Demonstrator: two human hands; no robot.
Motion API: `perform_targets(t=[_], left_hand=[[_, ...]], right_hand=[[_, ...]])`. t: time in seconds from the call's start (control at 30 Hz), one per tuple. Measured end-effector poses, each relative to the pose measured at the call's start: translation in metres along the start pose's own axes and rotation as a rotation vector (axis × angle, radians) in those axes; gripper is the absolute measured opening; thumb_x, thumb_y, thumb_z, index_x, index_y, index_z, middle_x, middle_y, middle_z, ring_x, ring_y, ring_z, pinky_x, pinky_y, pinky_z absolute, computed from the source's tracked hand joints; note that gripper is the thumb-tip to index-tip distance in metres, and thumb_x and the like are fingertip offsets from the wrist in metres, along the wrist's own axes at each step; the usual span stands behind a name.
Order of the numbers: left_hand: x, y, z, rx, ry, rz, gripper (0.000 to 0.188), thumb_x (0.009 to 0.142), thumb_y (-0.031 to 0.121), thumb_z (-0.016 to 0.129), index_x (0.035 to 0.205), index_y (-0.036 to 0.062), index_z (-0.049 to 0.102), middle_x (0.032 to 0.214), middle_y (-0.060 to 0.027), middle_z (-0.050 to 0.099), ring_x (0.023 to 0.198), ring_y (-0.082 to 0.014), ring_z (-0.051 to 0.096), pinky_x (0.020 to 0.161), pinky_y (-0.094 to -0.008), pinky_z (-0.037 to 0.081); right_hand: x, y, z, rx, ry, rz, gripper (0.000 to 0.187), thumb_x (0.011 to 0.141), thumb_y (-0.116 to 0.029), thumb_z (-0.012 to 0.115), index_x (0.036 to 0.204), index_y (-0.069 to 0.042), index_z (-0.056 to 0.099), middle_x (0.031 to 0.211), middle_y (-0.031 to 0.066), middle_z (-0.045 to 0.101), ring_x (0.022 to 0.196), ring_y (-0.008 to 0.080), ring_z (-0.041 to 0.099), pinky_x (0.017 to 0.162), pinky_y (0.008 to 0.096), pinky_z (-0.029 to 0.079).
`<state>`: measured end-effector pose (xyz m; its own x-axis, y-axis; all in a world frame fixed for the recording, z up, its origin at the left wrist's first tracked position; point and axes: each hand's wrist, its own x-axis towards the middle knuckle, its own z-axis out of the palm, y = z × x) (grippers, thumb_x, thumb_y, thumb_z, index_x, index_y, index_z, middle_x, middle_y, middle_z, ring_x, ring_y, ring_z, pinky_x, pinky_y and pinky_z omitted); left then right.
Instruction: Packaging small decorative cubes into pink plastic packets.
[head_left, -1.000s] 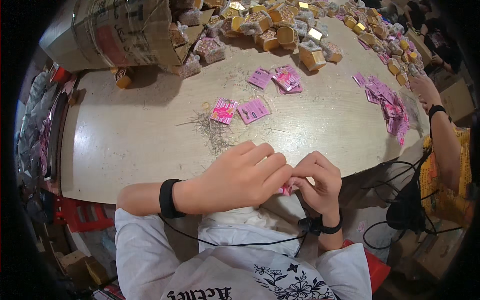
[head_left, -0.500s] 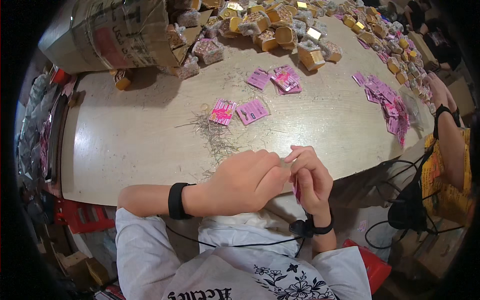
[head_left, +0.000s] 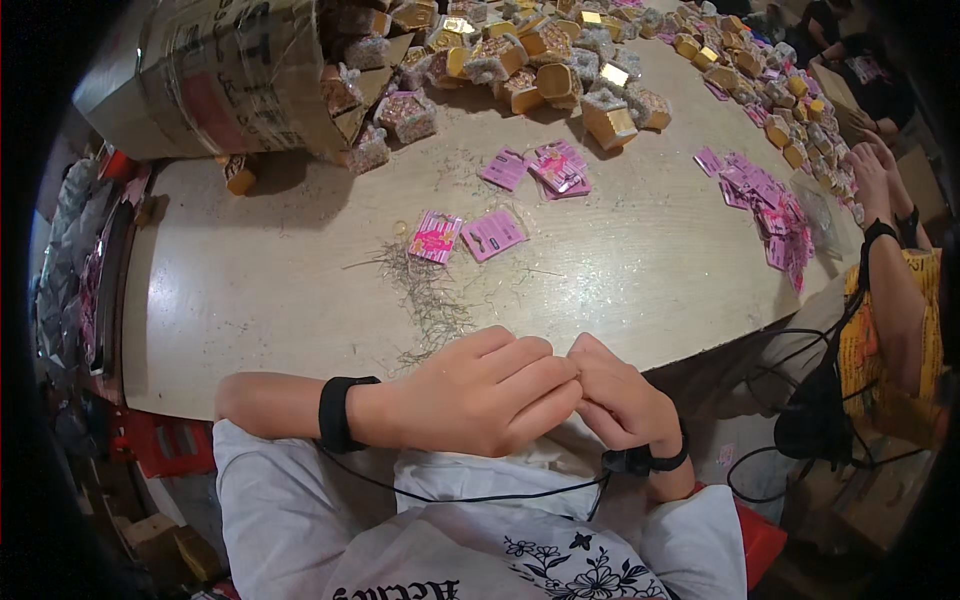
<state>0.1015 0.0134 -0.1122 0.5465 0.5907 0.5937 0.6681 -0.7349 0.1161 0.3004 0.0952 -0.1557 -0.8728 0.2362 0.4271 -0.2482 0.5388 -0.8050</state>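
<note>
My left hand (head_left: pixel 490 392) and my right hand (head_left: pixel 622 398) meet at the table's near edge, in front of my shirt. Both are closed, the curled fingertips pressed together. Whatever lies between them is hidden behind the fingers and knuckles. Just beyond my left hand, a loose heap of thin, wiry strands (head_left: pixel 428 300) is spread on the table. Past the strands lie a pink-and-white striped card (head_left: pixel 436 237) and a plain pink card (head_left: pixel 494 234), side by side. Further off are another pink card (head_left: pixel 505 168) and a small stack of pink cards (head_left: pixel 562 168).
A taped cardboard box (head_left: pixel 215 85) lies on its side at the far left. Gold-based trinkets with glittery grey trim (head_left: pixel 525 65) are heaped along the back. A pile of pink cards (head_left: pixel 765 205) sits at the right, near another person's hands (head_left: pixel 872 180). Black cables (head_left: pixel 790 370) hang beside the table.
My hands have come slightly nearer my body, and the right fingers have curled inward. The pink edge that showed under my right hand is now out of sight.
</note>
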Motion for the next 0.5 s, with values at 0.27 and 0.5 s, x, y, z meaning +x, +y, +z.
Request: perform_targets(t=[0.27, 0.5], left_hand=[[0.017, -0.016, 0.002, -0.291, -0.138, -0.295, 0.013, 0.079, 0.008, 0.065, 0.088, 0.0014, 0.059, 0.091, -0.0098, 0.062, 0.078, -0.0226, 0.060, 0.064, -0.0312, 0.047], [0.064, -0.057, 0.007, -0.977, -0.828, -0.940, 0.024, 0.089, 0.024, 0.062, 0.089, -0.0005, 0.065, 0.078, 0.0008, 0.066, 0.068, -0.0076, 0.058, 0.060, -0.0256, 0.046]], right_hand=[[0.002, 0.010, 0.017, -0.368, 0.532, 0.017, 0.025, 0.072, 0.007, 0.066, 0.095, -0.003, 0.062, 0.072, 0.0052, 0.053, 0.063, 0.0225, 0.047, 0.057, 0.0308, 0.037], [-0.004, 0.010, 0.005, -0.776, 0.616, -0.095, 0.030, 0.064, 0.007, 0.069, 0.093, -0.002, 0.065, 0.073, 0.0042, 0.058, 0.060, 0.0220, 0.049, 0.056, 0.0309, 0.039]])
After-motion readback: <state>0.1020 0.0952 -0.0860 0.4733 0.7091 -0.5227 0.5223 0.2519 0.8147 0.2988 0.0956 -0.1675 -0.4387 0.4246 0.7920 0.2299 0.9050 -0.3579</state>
